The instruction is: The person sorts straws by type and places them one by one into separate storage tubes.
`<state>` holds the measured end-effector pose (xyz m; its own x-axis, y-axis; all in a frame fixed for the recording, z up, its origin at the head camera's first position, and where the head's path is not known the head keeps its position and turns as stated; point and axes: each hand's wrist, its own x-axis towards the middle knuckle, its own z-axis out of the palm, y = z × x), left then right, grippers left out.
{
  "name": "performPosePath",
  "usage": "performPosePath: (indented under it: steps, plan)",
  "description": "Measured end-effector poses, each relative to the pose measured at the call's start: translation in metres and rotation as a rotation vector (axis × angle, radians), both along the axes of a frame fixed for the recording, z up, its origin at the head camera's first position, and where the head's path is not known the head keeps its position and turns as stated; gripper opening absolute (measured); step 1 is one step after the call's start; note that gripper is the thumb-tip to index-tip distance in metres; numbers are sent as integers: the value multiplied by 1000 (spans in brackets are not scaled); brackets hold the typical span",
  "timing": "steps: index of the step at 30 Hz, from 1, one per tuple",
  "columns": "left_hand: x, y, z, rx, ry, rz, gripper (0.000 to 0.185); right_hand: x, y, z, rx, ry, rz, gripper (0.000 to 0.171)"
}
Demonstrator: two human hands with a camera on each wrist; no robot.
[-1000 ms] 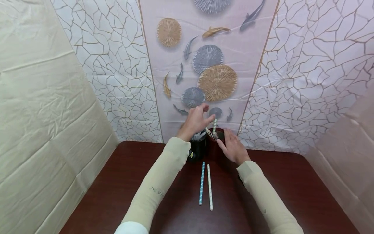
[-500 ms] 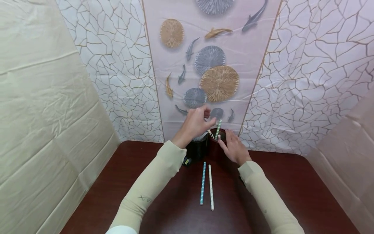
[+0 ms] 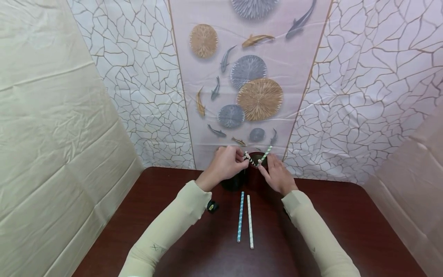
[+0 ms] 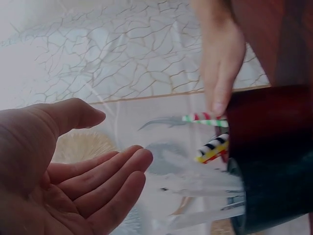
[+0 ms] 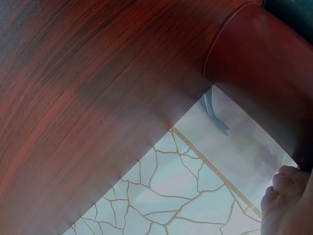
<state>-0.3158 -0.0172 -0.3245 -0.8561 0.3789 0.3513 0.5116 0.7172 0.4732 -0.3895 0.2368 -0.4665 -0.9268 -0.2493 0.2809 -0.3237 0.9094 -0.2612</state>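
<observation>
My left hand (image 3: 226,163) is over the black cup (image 4: 274,191), close to striped paper straws in the dark red cup (image 3: 253,177). In the left wrist view, its fingers are extended, thumb apart, with nothing between them. A green-and-white straw (image 3: 267,153) leans right in the red cup. Beside it are a red-and-white straw (image 4: 198,117), a black-and-white straw (image 4: 213,145) and a yellow-and-red one (image 4: 215,153). My right hand (image 3: 278,177) holds the red cup, thumb near the front rim and fingers along the right side. White, translucent long items (image 4: 205,191) stand in the black cup.
On the brown table (image 3: 166,215) lie a blue dotted straw (image 3: 240,217) and a pale dotted straw (image 3: 250,223), nearly parallel. A small black object with a yellow mark (image 3: 212,207) shows by the left cuff. Patterned cloth (image 3: 259,98) hangs behind the cups.
The left hand has come down and slightly left, away from the green-and-white straw, which has tipped from near upright to leaning right. The right hand stays at the red cup.
</observation>
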Motion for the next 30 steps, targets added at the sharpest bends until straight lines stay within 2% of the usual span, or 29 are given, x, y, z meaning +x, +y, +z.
performPosePath:
  steps: [7,16,23,30]
  plan:
    - [3,-1,-31,-43,-82,13,23,1,-1,0,21,-25,-15,89]
    - [-2,3,-71,-100,-199,49,22,0,-1,-1,19,-28,-16,89]
    - [-9,6,-103,-98,-272,44,62,-2,0,-1,20,-19,-14,89]
    - [-15,8,-129,-93,-345,80,65,-2,0,-1,14,-27,-14,89]
